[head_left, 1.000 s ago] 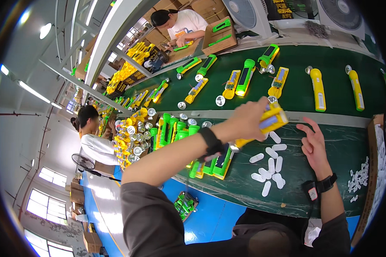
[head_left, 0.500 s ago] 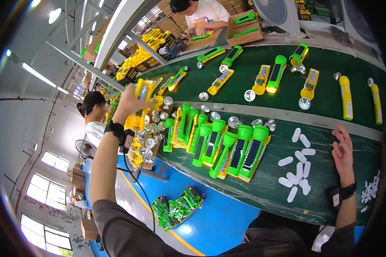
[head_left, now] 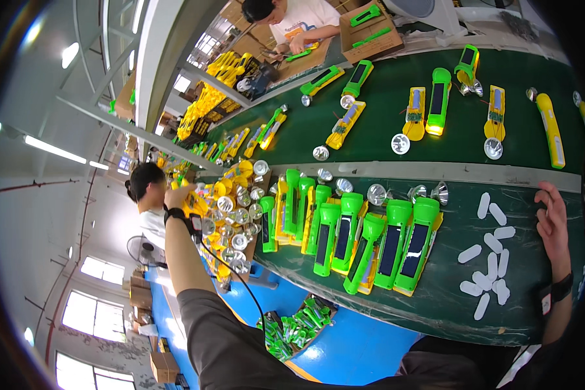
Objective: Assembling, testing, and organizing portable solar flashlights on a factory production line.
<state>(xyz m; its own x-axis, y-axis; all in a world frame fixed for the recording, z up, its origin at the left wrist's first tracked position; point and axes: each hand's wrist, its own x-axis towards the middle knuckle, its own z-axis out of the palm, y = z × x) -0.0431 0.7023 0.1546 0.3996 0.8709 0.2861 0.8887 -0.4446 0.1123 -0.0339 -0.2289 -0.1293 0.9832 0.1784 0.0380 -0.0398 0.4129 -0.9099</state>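
Note:
At the far end of a reached-out arm, my left hand (head_left: 179, 195) is at the heap of yellow flashlight shells (head_left: 239, 174) with silver reflectors (head_left: 239, 242). Its fingers are mostly hidden, and whether they grip a shell cannot be made out. My right hand (head_left: 552, 224) hovers over the right end of the green bench (head_left: 429, 309), open with loosely bent fingers and nothing in it. Near it lie several white oval strips (head_left: 492, 263). Between my hands, green-and-yellow flashlights (head_left: 390, 240) with dark panels lean in a row, some with reflectors hanging loose.
Beyond a metal rail (head_left: 474, 174), a green conveyor belt (head_left: 377, 153) carries spaced flashlights and opened yellow shells (head_left: 346, 123). A co-worker (head_left: 302, 26) works across it beside a cardboard box (head_left: 370, 39). Another person (head_left: 151, 195) is at left. A box of green parts (head_left: 299, 328) stands on the floor.
My left hand, which held up a yellow flashlight piece, has moved down and away into the heap. The view has shifted, so the bench things appear further right. My right hand stays raised.

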